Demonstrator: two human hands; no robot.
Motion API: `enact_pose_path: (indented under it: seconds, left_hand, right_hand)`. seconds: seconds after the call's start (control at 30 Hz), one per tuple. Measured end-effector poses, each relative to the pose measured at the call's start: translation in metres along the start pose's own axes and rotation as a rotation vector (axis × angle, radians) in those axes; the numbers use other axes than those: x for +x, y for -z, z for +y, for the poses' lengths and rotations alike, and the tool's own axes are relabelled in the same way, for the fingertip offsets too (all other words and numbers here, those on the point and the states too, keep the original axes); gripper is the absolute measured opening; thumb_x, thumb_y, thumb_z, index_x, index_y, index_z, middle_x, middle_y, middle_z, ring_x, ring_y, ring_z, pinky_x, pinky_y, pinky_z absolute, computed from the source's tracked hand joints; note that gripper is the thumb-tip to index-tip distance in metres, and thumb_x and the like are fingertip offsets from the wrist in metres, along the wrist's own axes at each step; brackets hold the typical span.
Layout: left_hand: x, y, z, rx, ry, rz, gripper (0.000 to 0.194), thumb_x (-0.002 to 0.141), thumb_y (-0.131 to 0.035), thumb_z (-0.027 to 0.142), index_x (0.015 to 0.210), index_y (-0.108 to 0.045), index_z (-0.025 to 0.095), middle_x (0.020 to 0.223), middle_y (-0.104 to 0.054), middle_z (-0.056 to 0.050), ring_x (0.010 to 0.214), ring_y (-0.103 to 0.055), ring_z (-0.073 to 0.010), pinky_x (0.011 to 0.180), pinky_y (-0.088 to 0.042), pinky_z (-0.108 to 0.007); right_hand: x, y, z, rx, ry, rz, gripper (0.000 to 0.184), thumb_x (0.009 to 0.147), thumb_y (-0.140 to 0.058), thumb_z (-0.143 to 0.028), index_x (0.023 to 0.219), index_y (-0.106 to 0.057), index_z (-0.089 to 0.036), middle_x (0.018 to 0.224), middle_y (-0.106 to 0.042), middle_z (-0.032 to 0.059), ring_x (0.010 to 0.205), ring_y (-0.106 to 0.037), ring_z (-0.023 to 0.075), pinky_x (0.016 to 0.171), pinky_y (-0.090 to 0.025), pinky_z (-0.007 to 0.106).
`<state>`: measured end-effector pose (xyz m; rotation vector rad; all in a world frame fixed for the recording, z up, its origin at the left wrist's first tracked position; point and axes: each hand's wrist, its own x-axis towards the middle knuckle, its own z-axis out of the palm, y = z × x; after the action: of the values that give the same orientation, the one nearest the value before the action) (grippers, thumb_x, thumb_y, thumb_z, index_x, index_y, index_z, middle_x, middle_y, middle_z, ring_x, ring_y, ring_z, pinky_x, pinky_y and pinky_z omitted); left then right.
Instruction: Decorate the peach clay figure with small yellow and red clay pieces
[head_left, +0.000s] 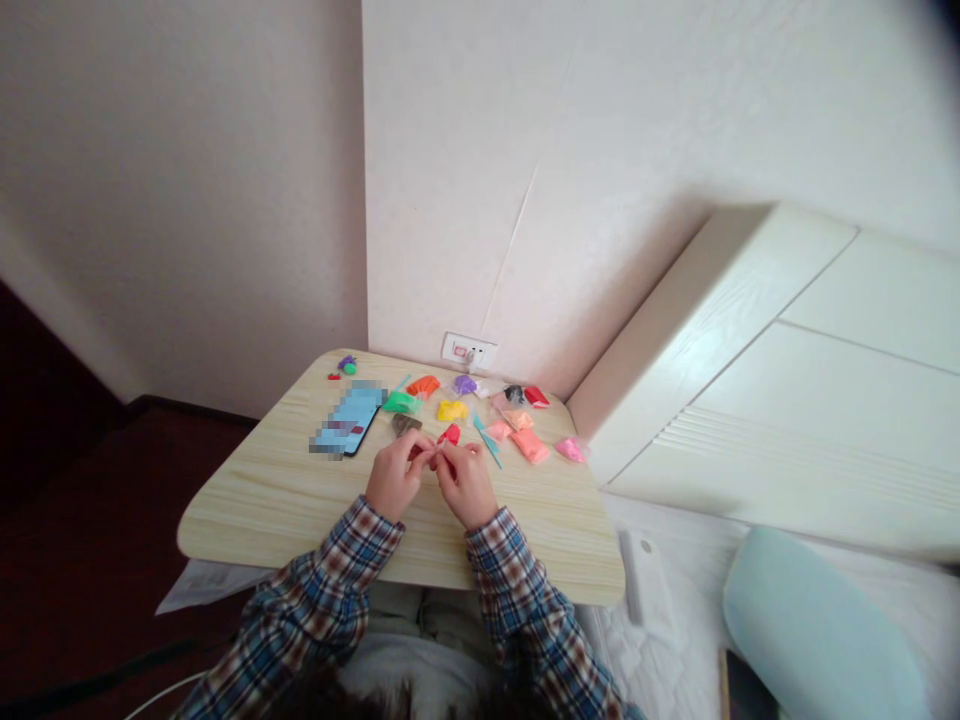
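Note:
My left hand [393, 476] and my right hand [466, 484] meet over the middle of the small table. Their thumbs and fingers are pinched together at the tips, and whatever sits between them is too small and covered to make out. Just beyond the fingertips shows a red piece [450, 434] that looks like soft clay; whether the fingers touch it I cannot tell. A dark packet [406, 424] lies by my left knuckles. To the right of my right hand are thin blue tools [487, 442].
Bags of coloured clay-like stuff spread across the table [300, 515]: orange [424, 386], green [402, 402], yellow [452, 411], purple [465, 384], coral [529, 445], pink [571, 449]. A phone [351, 420] lies left, with a small purple-green figure [347, 365] behind. A wall socket [469, 350] is beyond.

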<state>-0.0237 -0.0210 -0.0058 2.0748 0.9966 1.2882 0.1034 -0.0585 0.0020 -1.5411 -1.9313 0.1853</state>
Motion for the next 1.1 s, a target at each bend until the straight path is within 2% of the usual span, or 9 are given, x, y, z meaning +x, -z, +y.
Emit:
enact_pose_path:
  seconds: [0.2, 0.47, 0.8, 1.1]
  left_hand:
    - [-0.002, -0.004, -0.005, -0.071, -0.042, -0.044, 0.012, 0.084, -0.048, 0.022, 0.076, -0.056, 0.018, 0.076, -0.067, -0.005, 0.071, -0.066, -0.0162, 0.067, -0.056, -0.026]
    - [-0.005, -0.009, -0.011, -0.061, -0.091, -0.030, 0.012, 0.084, -0.049, 0.021, 0.077, -0.057, 0.017, 0.077, -0.065, -0.006, 0.070, -0.063, -0.0154, 0.066, -0.056, -0.027]
    - [-0.010, -0.012, -0.014, -0.046, -0.081, -0.041, 0.011, 0.084, -0.049, 0.017, 0.077, -0.056, 0.017, 0.077, -0.064, -0.005, 0.071, -0.062, -0.0162, 0.069, -0.055, -0.029]
    - [-0.015, -0.007, -0.005, -0.057, -0.095, -0.060, 0.011, 0.084, -0.049, 0.016, 0.076, -0.057, 0.017, 0.074, -0.064, -0.005, 0.070, -0.063, -0.0163, 0.066, -0.055, -0.027]
  right_hand:
    - [-0.006, -0.010, 0.012, 0.011, 0.002, 0.021, 0.025, 0.088, -0.038, -0.015, 0.074, -0.058, -0.018, 0.069, -0.065, -0.0016, 0.063, -0.053, 0.0113, 0.079, -0.030, 0.030]
    - [-0.011, -0.022, 0.020, 0.027, 0.009, 0.082, 0.023, 0.086, -0.040, -0.013, 0.075, -0.058, -0.018, 0.072, -0.065, -0.0005, 0.070, -0.056, 0.0130, 0.079, -0.031, 0.030]
    - [-0.017, -0.023, 0.017, 0.094, -0.020, 0.103, 0.024, 0.087, -0.038, -0.013, 0.074, -0.058, -0.018, 0.071, -0.066, 0.0001, 0.069, -0.057, 0.0137, 0.081, -0.034, 0.031]
    - [-0.025, -0.023, 0.010, 0.159, -0.032, 0.135, 0.028, 0.087, -0.035, -0.015, 0.066, -0.052, -0.020, 0.064, -0.062, -0.0020, 0.063, -0.055, 0.0134, 0.079, -0.035, 0.032]
